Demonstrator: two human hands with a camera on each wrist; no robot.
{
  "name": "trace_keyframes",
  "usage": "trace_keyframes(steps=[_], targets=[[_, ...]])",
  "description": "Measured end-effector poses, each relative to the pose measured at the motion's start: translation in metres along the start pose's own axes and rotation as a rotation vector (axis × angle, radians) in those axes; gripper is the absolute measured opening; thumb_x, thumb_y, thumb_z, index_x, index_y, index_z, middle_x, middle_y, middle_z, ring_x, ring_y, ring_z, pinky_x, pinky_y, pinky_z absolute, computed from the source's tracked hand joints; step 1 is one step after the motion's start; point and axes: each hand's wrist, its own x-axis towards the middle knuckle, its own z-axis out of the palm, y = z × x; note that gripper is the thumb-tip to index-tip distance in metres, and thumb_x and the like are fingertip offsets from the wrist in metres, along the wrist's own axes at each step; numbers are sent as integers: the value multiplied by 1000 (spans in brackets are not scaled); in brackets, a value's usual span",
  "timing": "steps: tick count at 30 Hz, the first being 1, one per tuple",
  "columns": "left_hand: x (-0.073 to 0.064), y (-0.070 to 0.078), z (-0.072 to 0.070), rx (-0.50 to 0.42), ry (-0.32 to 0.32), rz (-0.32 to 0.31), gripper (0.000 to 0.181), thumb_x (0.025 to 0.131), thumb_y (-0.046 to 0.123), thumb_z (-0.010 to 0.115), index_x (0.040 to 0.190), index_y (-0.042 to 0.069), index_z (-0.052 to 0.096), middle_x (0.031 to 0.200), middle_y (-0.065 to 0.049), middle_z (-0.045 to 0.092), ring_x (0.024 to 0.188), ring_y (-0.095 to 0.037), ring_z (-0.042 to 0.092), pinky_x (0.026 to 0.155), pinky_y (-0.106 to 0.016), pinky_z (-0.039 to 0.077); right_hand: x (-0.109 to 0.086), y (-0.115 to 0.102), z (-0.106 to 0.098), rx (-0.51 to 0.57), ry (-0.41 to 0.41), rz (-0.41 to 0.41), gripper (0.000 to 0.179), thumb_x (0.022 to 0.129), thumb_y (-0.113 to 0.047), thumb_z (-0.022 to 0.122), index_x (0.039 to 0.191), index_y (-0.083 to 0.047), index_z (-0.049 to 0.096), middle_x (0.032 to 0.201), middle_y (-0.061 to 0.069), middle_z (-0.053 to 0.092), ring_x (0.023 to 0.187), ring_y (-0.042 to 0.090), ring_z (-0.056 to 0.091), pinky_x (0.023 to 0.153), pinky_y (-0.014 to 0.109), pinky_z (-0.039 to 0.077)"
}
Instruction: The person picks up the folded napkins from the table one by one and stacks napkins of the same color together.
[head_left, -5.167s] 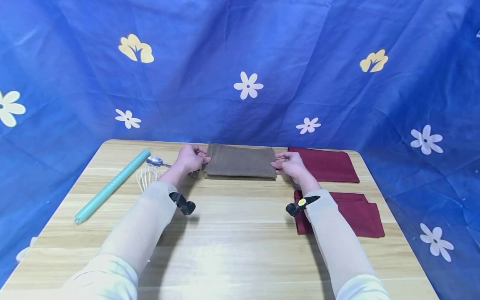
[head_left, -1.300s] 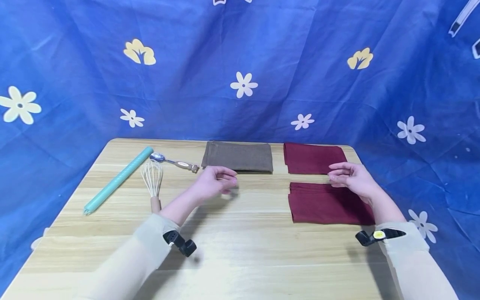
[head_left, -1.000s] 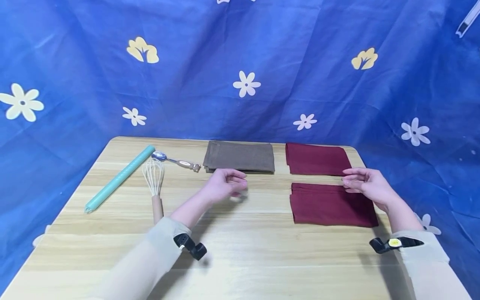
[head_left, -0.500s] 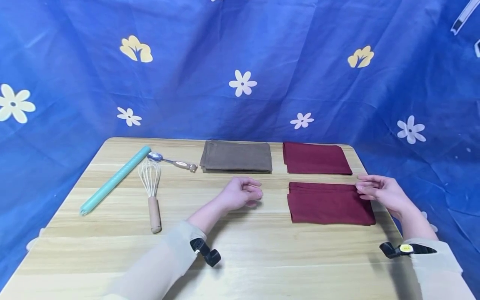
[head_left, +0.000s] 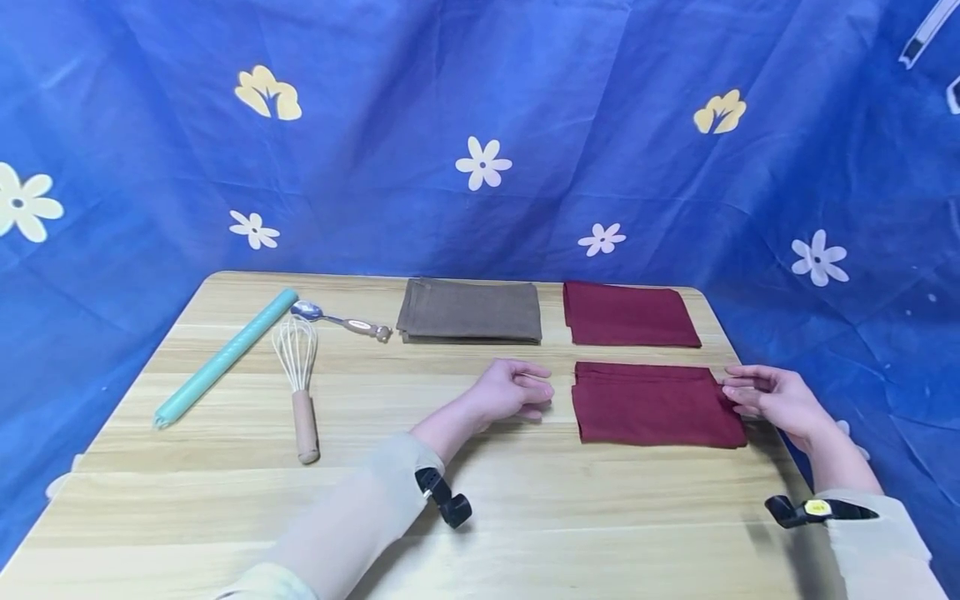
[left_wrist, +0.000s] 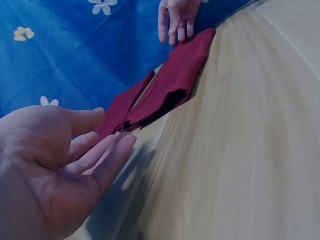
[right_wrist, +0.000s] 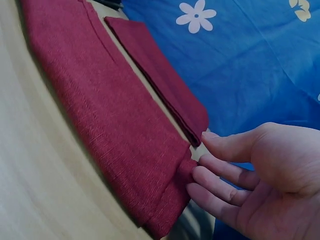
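A folded dark red cloth (head_left: 656, 407) lies at the right of the table, its layers slightly offset at the right end. My left hand (head_left: 512, 390) hovers just left of it, fingers relaxed and holding nothing; the left wrist view shows a gap between fingertips and cloth. At the opposite end is my right hand (head_left: 776, 402), fingers loosely bent. In the right wrist view its fingertips (right_wrist: 196, 175) reach the cloth's short edge; whether they touch cannot be told. A second folded red cloth (head_left: 630, 315) lies behind, beside a folded grey-brown cloth (head_left: 471, 312).
On the left of the wooden table (head_left: 375, 500) lie a turquoise roll (head_left: 225, 358), a whisk (head_left: 300, 392) with a wooden handle, and a spoon (head_left: 341, 320). A blue flowered curtain (head_left: 390, 167) hangs behind the table.
Both hands have let go of the grey-brown cloth's ends. My left hand has moved right and nearer to the front red cloth; my right hand has moved right to that cloth's far end.
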Motion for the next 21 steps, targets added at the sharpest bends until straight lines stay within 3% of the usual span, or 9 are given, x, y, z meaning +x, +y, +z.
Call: trace_keyframes(steps=[7,15,18,21], targets=[[11,-3,23,-9,-14,-13,45,97,-3,73,139,-11,58,119,-22,73,107,-38,73,83,-42,65,-4,12,0,-73,22,4,61,102,-14,74,145,20,46,126,23,70,95,7,73,81,31,64],[17,-5,37,-39,44,-32,48,93,-3,78,137,-8,61,120,-21,71,107,-37,73,83,-44,65,-3,23,9,-83,47,78,68,101,-19,76,147,19,43,137,33,57,93,-2,66,79,25,62],[19,-5,40,-45,71,-43,48,93,-3,78,137,-9,60,123,-21,71,105,-34,73,83,-43,65,-2,24,10,-67,51,108,71,102,-20,75,149,19,39,131,27,62,91,0,66,78,25,62],[21,-5,42,-67,78,-58,50,94,-3,77,139,-12,57,122,-22,71,104,-34,73,84,-43,64,-2,25,10,-70,49,142,74,102,-24,75,149,19,37,117,12,70,89,1,65,77,24,61]])
